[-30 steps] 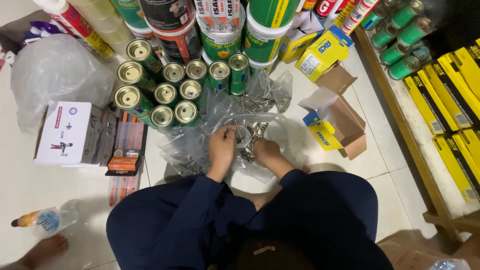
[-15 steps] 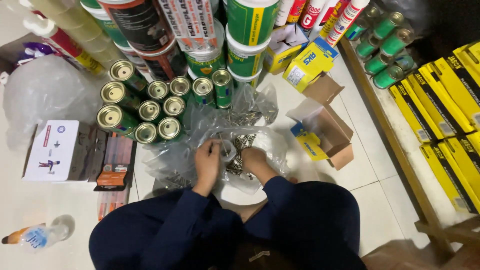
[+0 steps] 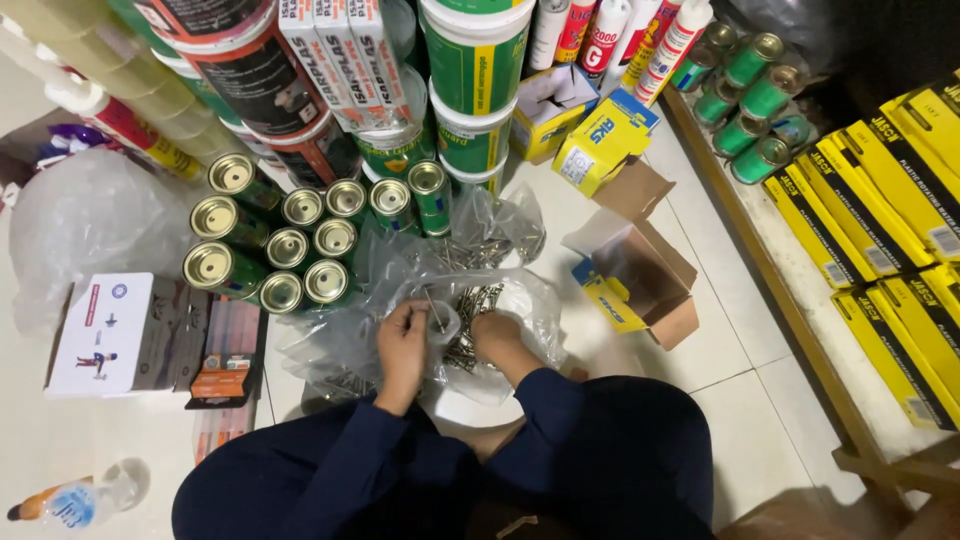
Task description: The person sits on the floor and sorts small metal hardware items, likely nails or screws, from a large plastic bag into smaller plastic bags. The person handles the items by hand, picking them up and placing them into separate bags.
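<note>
Two hands sorting loose nails over a floor tile

Many thin nails (image 3: 470, 300) are lying on crinkly clear plastic bags (image 3: 520, 225) just ahead of both hands. They are looking small, stiff, sharp and slippery, best pinched mid-shaft. Left hand (image 3: 403, 340) is pinching one nail; right hand (image 3: 495, 335) is curling closed over the pile. Green cans (image 3: 290, 250) are crowding the tiled floor (image 3: 740, 400) beyond the left hand.

A pale, glossy tiled floor (image 3: 730, 350) with thin dark grout lines fills the scene under even indoor light. Right of it runs a low brown wooden shelf (image 3: 800, 320), its far corner in shadow.
</note>
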